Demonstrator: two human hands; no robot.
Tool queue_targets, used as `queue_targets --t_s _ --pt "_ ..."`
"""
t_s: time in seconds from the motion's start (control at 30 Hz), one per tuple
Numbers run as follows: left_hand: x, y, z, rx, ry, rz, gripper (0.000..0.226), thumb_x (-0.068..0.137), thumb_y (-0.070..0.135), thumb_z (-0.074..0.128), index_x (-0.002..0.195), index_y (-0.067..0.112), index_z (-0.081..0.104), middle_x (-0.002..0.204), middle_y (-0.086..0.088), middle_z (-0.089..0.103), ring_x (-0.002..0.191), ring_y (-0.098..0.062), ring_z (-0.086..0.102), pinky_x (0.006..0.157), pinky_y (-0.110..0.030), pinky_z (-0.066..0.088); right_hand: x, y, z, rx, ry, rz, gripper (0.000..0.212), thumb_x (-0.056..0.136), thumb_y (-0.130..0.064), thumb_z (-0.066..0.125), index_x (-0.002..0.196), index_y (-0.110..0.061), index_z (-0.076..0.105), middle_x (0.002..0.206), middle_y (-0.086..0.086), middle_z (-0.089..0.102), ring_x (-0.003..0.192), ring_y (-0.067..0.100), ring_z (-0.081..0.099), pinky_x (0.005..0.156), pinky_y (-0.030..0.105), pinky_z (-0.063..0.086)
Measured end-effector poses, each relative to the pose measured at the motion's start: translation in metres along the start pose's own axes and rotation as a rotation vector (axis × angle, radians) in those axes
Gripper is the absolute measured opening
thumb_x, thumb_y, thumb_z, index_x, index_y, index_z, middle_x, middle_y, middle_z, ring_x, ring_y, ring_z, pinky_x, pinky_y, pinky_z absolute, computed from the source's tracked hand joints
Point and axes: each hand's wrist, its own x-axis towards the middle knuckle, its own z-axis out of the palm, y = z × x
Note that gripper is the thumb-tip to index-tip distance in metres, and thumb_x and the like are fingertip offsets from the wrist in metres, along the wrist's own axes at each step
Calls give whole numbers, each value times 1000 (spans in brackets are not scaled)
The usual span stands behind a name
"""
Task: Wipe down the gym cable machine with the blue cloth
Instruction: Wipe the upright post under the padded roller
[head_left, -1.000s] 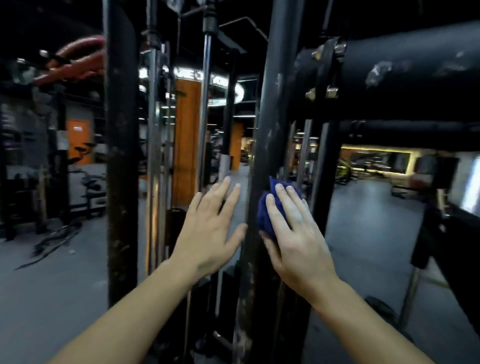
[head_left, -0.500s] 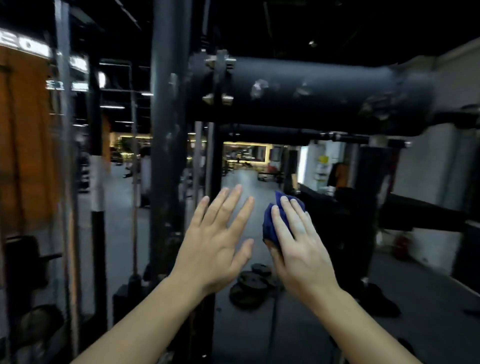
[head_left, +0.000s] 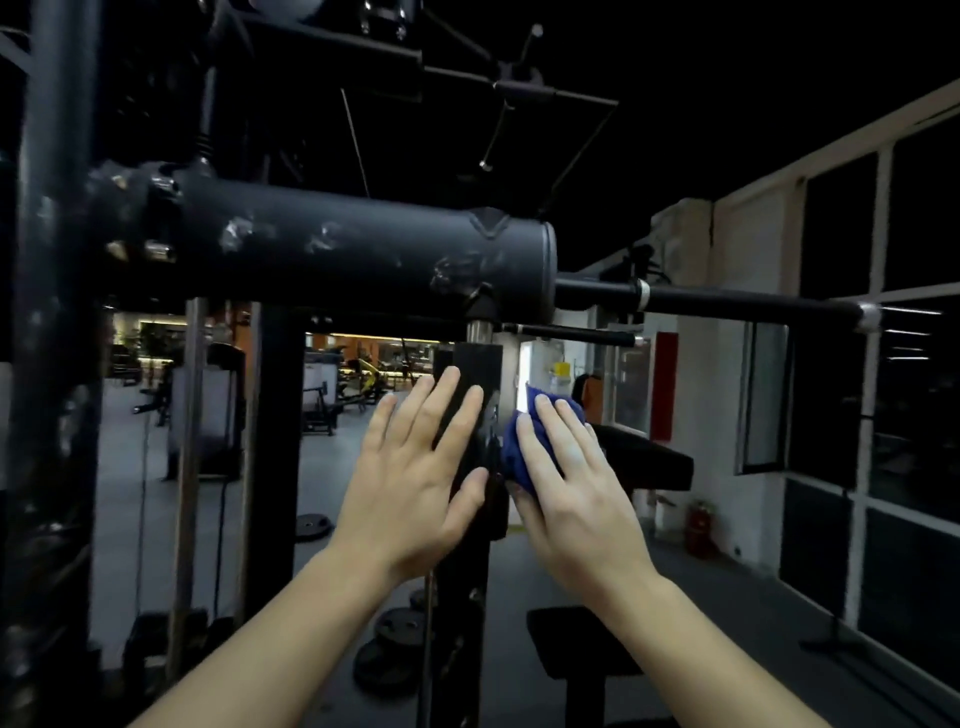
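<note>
Blue cloth (head_left: 519, 449) was bunched into a small wad under the right hand (head_left: 576, 488). The fingers lay over the top of it and a sliver of thumb showed beneath, so the hand was gripping it. The wad sat at the right edge of the black upright post (head_left: 475, 364), below the thick horizontal tube (head_left: 337, 249). Left hand (head_left: 415, 467) was open, fingers straight and slightly spread, held flat in front of the same post.

Risks, as judged:
- Little cloth showed past the fingertips. A stroke along the post would likely put bare skin on the metal as much as fabric.
- Some fitting or bracket (head_left: 493, 441) stood on the post between the two hands. The wad could snag there, or a finger could catch.
- The tube's paint looked chipped in pale patches. Rough edges could drag threads or scrape knuckles.
- The grip looked light. A hard push might roll the wad out of the hand towards the weight plates (head_left: 384, 649) on the floor.
- If the post or tube pivots, the flat left hand could set it swinging.

Not resolved:
- Whether the cloth was touching the post or was only just beside it.
- Whether the left palm was touching the post.
- Most of the right thumb and the full extent of the cloth were hidden.
- The post below the wrists and the machine's upper rigging were lost in the dark.
- The left frame column (head_left: 52, 312) was blurred.
</note>
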Motion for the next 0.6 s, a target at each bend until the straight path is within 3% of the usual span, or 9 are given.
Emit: queue_targets --t_s 0.3,0.47,0.6 --pt "10 -24 -12 289 -175 2 73 100 42 36 167 20 18 175 -3 14 160 -26 16 128 -53 16 39 -6 53 278 -4 21 60 104 -35 46 158 -9 36 166 14 27 156 31 21 121 51 33" --pt "11 -15 3 354 -201 53 71 97 34 37 165 16 27 173 -5 22 157 -27 25 125 -55 26 14 -4 67 359 6 -11 58 102 -27 54 155 -8 41 166 12 29 155 28 25 121 47 33" --pt "18 -16 7 395 -172 49 72 96 31 38 164 13 28 172 -6 23 156 -26 28 124 -53 25 45 16 63 349 52 -56 54 105 -30 47 153 -6 44 163 15 34 153 29 28 121 47 33"
